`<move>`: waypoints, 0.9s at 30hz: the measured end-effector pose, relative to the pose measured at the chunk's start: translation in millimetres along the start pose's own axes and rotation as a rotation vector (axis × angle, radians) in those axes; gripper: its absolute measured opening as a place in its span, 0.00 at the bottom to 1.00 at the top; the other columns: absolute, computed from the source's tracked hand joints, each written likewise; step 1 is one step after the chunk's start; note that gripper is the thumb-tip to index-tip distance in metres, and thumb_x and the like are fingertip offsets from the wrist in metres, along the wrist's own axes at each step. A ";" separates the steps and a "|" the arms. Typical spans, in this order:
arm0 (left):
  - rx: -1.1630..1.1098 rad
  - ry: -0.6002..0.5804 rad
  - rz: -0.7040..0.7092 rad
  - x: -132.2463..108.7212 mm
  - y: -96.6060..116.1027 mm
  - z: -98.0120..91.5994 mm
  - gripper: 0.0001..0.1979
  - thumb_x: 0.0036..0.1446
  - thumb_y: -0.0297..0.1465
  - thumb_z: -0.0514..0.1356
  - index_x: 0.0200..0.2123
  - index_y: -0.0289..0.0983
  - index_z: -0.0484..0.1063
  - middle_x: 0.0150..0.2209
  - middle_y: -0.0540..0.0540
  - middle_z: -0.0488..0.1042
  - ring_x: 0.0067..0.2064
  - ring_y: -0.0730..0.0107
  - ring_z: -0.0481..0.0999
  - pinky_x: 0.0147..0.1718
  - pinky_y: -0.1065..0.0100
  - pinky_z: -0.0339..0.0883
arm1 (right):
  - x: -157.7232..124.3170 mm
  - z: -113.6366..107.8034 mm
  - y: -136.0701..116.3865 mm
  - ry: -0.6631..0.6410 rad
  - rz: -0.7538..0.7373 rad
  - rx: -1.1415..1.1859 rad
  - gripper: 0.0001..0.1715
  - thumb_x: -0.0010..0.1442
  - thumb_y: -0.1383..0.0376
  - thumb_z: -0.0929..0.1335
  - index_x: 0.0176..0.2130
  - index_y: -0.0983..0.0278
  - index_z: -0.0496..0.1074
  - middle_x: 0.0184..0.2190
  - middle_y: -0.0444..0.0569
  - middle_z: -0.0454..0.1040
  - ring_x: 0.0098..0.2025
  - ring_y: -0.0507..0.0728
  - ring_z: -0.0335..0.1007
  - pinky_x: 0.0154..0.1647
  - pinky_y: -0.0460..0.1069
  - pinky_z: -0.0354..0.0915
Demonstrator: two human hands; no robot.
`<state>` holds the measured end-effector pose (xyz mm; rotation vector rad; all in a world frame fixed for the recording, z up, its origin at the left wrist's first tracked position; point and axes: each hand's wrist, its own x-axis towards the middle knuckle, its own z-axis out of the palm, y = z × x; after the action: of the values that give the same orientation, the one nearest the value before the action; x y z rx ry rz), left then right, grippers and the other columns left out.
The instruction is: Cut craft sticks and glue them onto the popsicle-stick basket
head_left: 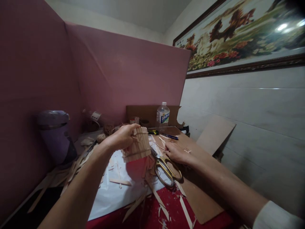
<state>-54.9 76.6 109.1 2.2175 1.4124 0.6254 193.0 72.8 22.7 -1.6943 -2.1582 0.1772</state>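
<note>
My left hand is closed around the upper left edge of a small piece built from pale wooden slats, set side by side with thin bands across them. It is held tilted above the work surface. Over the cardboard on the right, my right hand has its fingers pressed together. A thin wood strip reaches toward those fingertips, but I cannot make out whether they grip it. Large scissors with gold-coloured handles lie between the hands, nearer my right one. Beneath the slatted piece is a red round patch.
Wood strips and shavings litter the white sheet, red cloth and brown cardboard. Behind stand a clear plastic bottle and a cutter, with a dark blue pen-like tool. A purple bin-like container stands left.
</note>
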 end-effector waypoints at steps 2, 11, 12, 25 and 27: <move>-0.006 -0.014 -0.006 0.1 -0.5 0.2 0.31 0.49 0.27 0.56 0.58 0.39 0.56 0.36 0.43 0.71 0.19 0.78 0.67 0.16 0.76 0.60 | 0.0 -2.4 -2.7 0.048 -0.007 0.055 0.05 0.52 0.73 0.63 0.29 0.66 0.67 0.27 0.48 0.70 0.28 0.52 0.60 0.28 0.45 0.54; 0.010 -0.007 0.004 -0.4 0.0 -1.2 0.31 0.49 0.27 0.57 0.58 0.37 0.57 0.29 0.47 0.72 0.22 0.74 0.69 0.19 0.74 0.62 | -10.4 -24.5 -60.9 0.174 -0.189 0.850 0.06 0.50 0.64 0.67 0.29 0.65 0.72 0.27 0.45 0.73 0.32 0.52 0.67 0.37 0.48 0.62; 0.017 -0.001 0.010 -0.4 -0.3 -1.4 0.31 0.48 0.28 0.57 0.57 0.37 0.57 0.28 0.47 0.72 0.23 0.73 0.70 0.20 0.74 0.62 | -10.0 -22.1 -68.0 0.175 -0.196 0.909 0.06 0.49 0.65 0.68 0.28 0.65 0.72 0.27 0.45 0.73 0.31 0.52 0.67 0.36 0.48 0.62; 0.048 0.034 0.056 0.9 -5.6 -0.7 0.29 0.48 0.30 0.57 0.56 0.38 0.59 0.30 0.47 0.72 0.24 0.73 0.70 0.19 0.75 0.61 | 11.9 4.3 -87.1 0.255 -0.080 1.074 0.03 0.43 0.69 0.68 0.24 0.66 0.73 0.22 0.43 0.72 0.26 0.51 0.65 0.30 0.46 0.59; 0.045 0.023 0.049 0.4 -4.9 -1.1 0.30 0.48 0.30 0.57 0.56 0.38 0.58 0.30 0.47 0.72 0.23 0.73 0.69 0.19 0.75 0.61 | 11.5 5.5 -87.0 0.273 -0.044 1.105 0.03 0.42 0.68 0.69 0.23 0.65 0.72 0.21 0.43 0.71 0.25 0.51 0.64 0.29 0.46 0.59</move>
<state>-58.9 79.0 107.2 2.2934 1.4005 0.6433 109.8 61.8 49.1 -0.9333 -1.4079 0.8730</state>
